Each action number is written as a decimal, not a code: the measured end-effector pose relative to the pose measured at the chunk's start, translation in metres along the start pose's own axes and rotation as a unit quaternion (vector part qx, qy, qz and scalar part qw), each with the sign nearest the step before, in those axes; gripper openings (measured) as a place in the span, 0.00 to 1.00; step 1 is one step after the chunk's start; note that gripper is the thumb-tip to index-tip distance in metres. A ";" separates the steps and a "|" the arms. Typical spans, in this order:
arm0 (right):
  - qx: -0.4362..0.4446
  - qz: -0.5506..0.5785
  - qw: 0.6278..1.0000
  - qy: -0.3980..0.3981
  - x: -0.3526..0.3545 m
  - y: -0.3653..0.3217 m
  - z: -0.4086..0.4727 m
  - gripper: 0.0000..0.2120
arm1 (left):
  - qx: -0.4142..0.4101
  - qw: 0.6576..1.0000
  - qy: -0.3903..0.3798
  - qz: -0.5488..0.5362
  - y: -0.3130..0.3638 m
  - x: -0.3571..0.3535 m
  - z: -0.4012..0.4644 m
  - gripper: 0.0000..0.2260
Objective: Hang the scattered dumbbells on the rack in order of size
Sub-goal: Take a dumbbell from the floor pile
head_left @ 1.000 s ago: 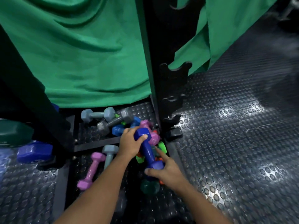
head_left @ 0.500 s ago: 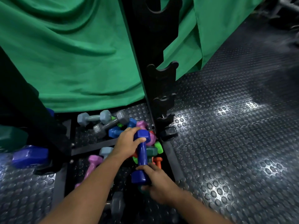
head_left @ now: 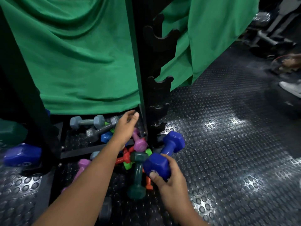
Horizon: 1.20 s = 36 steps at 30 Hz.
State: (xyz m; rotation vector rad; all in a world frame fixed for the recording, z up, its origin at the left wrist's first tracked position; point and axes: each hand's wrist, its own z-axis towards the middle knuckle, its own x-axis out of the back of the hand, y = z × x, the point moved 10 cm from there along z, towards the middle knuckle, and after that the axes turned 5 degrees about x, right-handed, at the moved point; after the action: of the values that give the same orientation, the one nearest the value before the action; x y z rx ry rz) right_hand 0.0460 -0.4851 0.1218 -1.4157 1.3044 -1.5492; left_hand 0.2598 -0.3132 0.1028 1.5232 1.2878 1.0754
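My right hand (head_left: 169, 181) grips the near head of a blue dumbbell (head_left: 166, 150), lifted to the right of the pile. My left hand (head_left: 126, 128) hovers above the pile with relaxed fingers and holds nothing. Below it lie several dumbbells: a pink one (head_left: 140, 143), a dark green one (head_left: 138, 175), a red one (head_left: 124, 158), two grey ones (head_left: 88, 122), a small blue one (head_left: 105, 137) and a purple one (head_left: 82, 167). The black rack upright (head_left: 156, 88) with empty notched hooks rises just behind the pile.
A green cloth (head_left: 78, 59) hangs behind the rack. A large blue dumbbell (head_left: 22, 154) and a dark green weight (head_left: 11, 132) sit at the far left by another black post (head_left: 29, 95). Studded rubber floor (head_left: 228, 144) spreads to the right, where someone's shoes (head_left: 291, 87) stand.
My left hand has let go of the blue dumbbell and moved up toward the rack. My right hand has lifted the dumbbell out of the pile to the right.
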 end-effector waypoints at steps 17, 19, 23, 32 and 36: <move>0.202 -0.302 0.909 -0.203 0.049 -0.042 0.192 0.33 | -0.013 1.000 -0.014 -0.023 0.045 -0.044 -0.021 0.35; 0.220 -0.329 0.886 -0.239 0.043 -0.042 0.200 0.33 | -0.020 1.000 -0.004 -0.017 0.044 -0.043 -0.020 0.33; 0.239 -0.370 0.849 -0.291 0.039 -0.046 0.210 0.34 | -0.031 0.999 0.007 -0.010 0.042 -0.045 -0.017 0.32; -0.022 0.135 0.968 -0.211 0.056 -0.027 0.231 0.26 | -0.027 0.999 0.002 -0.021 0.040 -0.040 -0.014 0.32; -0.111 0.127 0.978 -0.121 0.035 -0.004 0.229 0.21 | -0.018 0.999 0.002 -0.028 0.040 -0.040 -0.016 0.32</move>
State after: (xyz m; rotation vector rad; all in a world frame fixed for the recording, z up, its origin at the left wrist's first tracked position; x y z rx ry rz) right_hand 0.2616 -0.5704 0.1179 -1.4537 1.4740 -1.0558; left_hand 0.2507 -0.3556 0.1423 1.4502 1.3000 1.0608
